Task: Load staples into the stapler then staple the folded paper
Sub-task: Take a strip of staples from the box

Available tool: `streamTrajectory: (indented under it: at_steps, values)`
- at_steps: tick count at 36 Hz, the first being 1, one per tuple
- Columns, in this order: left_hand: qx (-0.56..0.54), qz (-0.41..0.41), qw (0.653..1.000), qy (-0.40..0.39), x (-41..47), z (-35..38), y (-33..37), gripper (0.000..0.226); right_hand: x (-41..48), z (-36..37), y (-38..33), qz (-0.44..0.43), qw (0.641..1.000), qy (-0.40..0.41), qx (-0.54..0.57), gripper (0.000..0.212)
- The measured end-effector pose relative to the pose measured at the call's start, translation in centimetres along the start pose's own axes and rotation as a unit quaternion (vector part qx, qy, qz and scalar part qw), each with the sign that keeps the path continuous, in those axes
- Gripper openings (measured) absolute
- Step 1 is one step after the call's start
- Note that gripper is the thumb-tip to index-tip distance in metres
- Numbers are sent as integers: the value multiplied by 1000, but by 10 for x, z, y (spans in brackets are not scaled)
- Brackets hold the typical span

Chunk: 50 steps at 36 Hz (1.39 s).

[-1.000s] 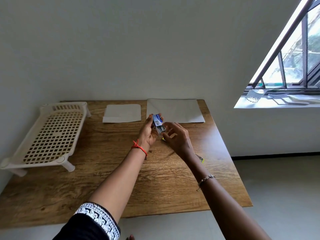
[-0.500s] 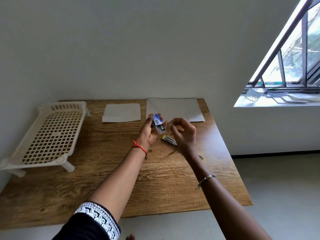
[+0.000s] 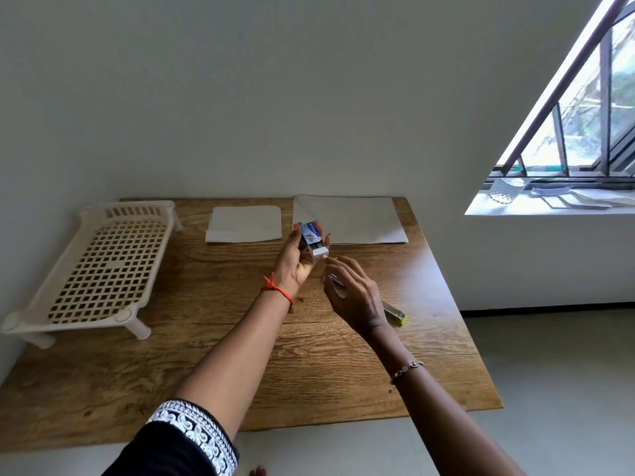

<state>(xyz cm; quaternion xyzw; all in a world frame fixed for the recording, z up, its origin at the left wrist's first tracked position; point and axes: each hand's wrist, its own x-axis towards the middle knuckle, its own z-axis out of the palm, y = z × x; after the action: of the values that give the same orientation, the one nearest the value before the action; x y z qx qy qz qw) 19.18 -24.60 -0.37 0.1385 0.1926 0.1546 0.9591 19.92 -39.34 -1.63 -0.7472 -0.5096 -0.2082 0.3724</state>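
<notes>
- Now left hand point(image 3: 295, 266) grips staple box point(image 3: 313, 239), drawer slid out.
- Right hand point(image 3: 354, 297) curled beside drawer; can't tell if holding anything.
- Stapler point(image 3: 397, 316) on counter point(image 3: 206, 338) under right hand.
- Folded paper point(image 3: 244, 223) at far edge.

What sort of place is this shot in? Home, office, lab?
Probably a plain room in a home, not a lab: a wooden table against a bare white wall, a barred window with papers on its sill, a plastic rack on the table. A small office is possible.
</notes>
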Motion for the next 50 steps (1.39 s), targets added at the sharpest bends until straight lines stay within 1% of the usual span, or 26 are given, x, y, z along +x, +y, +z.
streamTrajectory:
  at_steps: [7, 12, 16, 19, 21, 29, 31, 33, 35, 39, 42, 47, 49, 50]
  values:
    - [-12, -8, 1000, 2, 1, -2, -2, 24, 8, -2, -6, -2, 1000, 4, -10, 14]
    - [-21, -19, 999, 15, 1, 0, -2, 24, 12, -2, -11, -22, 1000, -3, -12, 15]
    - [-26, -24, 999, 19, -1, 2, -3, 25, 13, 1, -10, -39, 999, -17, -27, 21]
    - [-17, -27, 999, 22, -4, 2, -5, 26, 13, 4, -6, -40, 998, -29, -30, 25]
    - [-1, -30, 999, 24, -5, 1, -7, 28, 15, 6, -3, -33, 999, -31, -24, 23]
    - [51, -33, 998, 26, -5, -4, -4, 35, 23, 3, -9, -14, 1000, 2, 23, 22]
    - [35, -29, 999, 28, -7, -1, -3, 34, 25, 4, -10, -18, 999, 14, 28, 26]
    - [30, -24, 999, 24, -9, 2, -3, 33, 27, 5, -10, -26, 999, 16, 10, 23]
    - [54, -29, 998, 18, -10, 4, -5, 35, 28, 7, -9, -45, 998, 15, -34, 15]
    - [85, -31, 996, 23, -11, 4, -6, 37, 31, 8, -8, -51, 995, 28, -79, 11]
    - [102, -1, 994, 27, -13, 7, -5, 34, 34, 9, -7, -28, 996, 29, -81, 10]
    - [97, -1, 995, 9, -15, 5, -3, 28, 40, 6, -13, -10, 996, 30, -79, 26]
    - [97, 4, 995, 2, -17, 4, 0, 26, 43, 8, -19, 11, 998, 33, -45, 24]
    - [99, 8, 995, -3, -17, 3, 2, 26, 44, 10, -21, 37, 999, 35, -18, 20]
